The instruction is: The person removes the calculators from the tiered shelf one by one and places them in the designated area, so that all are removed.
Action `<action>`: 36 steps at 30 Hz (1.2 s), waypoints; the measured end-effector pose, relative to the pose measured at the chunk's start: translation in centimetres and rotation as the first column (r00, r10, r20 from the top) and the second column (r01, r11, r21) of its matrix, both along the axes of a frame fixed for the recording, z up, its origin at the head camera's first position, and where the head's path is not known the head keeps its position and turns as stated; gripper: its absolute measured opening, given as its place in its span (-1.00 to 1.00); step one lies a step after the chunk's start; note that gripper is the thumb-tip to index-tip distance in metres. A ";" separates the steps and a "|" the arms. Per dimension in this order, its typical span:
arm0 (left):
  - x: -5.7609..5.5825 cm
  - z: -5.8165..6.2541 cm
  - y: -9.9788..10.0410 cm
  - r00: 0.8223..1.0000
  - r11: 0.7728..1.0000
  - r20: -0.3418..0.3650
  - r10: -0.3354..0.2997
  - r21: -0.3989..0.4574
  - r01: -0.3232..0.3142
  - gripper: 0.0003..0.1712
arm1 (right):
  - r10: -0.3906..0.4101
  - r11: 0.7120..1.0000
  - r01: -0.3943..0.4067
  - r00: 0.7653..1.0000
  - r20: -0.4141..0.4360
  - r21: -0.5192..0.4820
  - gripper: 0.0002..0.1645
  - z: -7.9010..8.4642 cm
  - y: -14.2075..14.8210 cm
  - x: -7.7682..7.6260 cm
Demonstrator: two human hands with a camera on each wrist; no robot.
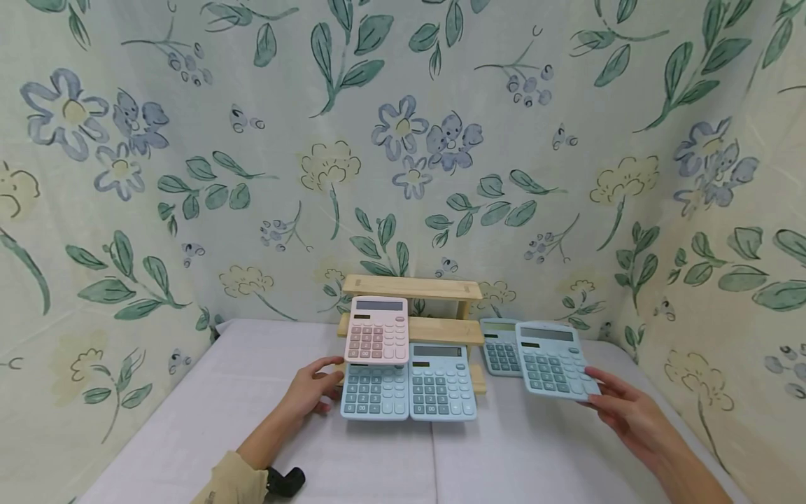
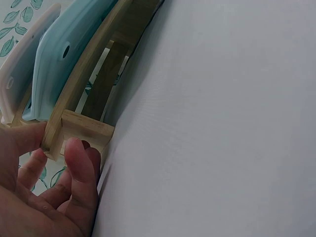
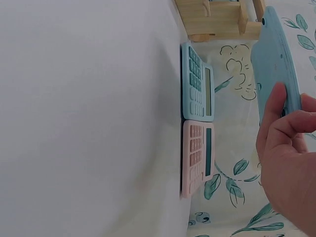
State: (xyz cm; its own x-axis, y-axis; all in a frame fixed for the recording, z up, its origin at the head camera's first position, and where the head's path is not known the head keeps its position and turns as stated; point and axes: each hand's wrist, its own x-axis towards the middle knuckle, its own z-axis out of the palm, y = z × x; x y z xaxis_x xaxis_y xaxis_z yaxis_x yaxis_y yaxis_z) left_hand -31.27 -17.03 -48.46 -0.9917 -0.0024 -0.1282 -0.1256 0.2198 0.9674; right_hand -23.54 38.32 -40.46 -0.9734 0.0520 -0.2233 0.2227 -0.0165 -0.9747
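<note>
Light-blue calculator is being held up at the wooden rack's three o'clock, right hand pinching its edge from four o'clock. Left hand is gripping the rack's end, eight o'clock. Pink calculator is resting on the rack above lower blue calculators. Another blue calculator is standing partly behind the held one, nine o'clock.

A floral curtain fills the upper part of the head view and both side edges, printed with blue flowers, pale yellow blooms and green leaves. Below, the pale worktop shows a seam at bottom centre.
</note>
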 end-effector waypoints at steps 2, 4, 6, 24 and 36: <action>0.0 0.0 0.0 1.000 1.000 0.002 0.001 0.003 -0.001 -0.51 | 0.001 1.000 -0.001 1.000 0.004 -0.006 -0.41 -0.2 0.5 0.1; -0.1 0.0 0.1 1.000 1.000 0.004 0.003 0.000 -0.003 -0.51 | -0.003 1.000 0.003 1.000 0.010 -0.008 -0.43 -0.4 1.0 0.0; -0.1 0.0 0.1 1.000 1.000 0.004 0.003 -0.005 -0.003 -0.52 | -0.010 1.000 0.010 1.000 0.015 -0.013 -0.41 -0.7 1.5 0.0; 0.0 0.0 0.0 1.000 1.000 0.008 0.004 -0.012 -0.004 -0.52 | -0.032 0.998 0.036 0.996 0.081 -0.048 -0.45 -2.9 5.8 -0.5; 0.0 0.1 -0.1 1.000 1.000 0.010 -0.001 -0.015 0.001 -0.51 | -0.043 0.996 0.050 0.994 0.103 -0.069 -0.54 -4.3 8.1 -0.6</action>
State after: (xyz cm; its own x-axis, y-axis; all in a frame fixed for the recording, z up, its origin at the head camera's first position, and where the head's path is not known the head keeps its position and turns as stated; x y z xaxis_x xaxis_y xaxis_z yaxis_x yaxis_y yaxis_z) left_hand -31.29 -17.14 -48.40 -0.9905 -0.0031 -0.1377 -0.1346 0.2349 0.9627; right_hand -24.12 46.37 -44.74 -0.9423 0.0772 -0.3257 0.3179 -0.0976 -0.9431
